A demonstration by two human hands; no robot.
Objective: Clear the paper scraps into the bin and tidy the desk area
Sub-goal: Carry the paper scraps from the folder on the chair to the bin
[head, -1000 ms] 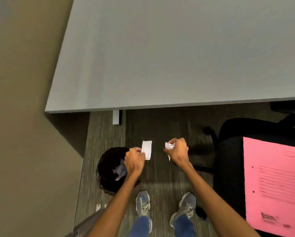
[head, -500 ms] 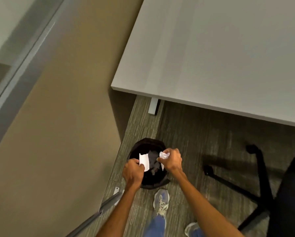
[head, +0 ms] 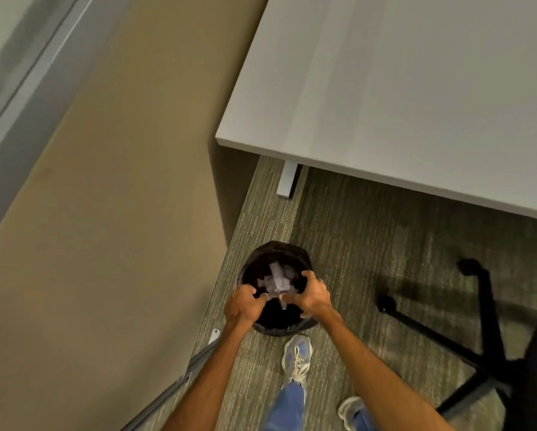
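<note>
A round black bin [head: 279, 246] stands on the carpet beside the wall, below the desk's near corner. Pale paper scraps [head: 277, 279] lie in a loose heap inside it. My left hand [head: 243, 305] hovers over the bin's near-left rim with its fingers loosely curled and no paper visible in it. My right hand [head: 311, 295] is over the near-right rim, fingers spread, holding nothing. A small scrap [head: 283, 305] shows between the two hands, inside the bin's mouth. The grey desk [head: 391, 88] shows a bare top.
A black office chair base [head: 478, 325] with castors spreads at the right. The desk's white leg [head: 287, 181] stands behind the bin. A tan wall runs along the left, with a small white tag [head: 214, 336] and a grey metal rail [head: 174, 384] at its foot.
Both hands moved over the bin and let go of their white paper pieces, which now lie in the bin. The view swung left, away from the chair and pink folder.
</note>
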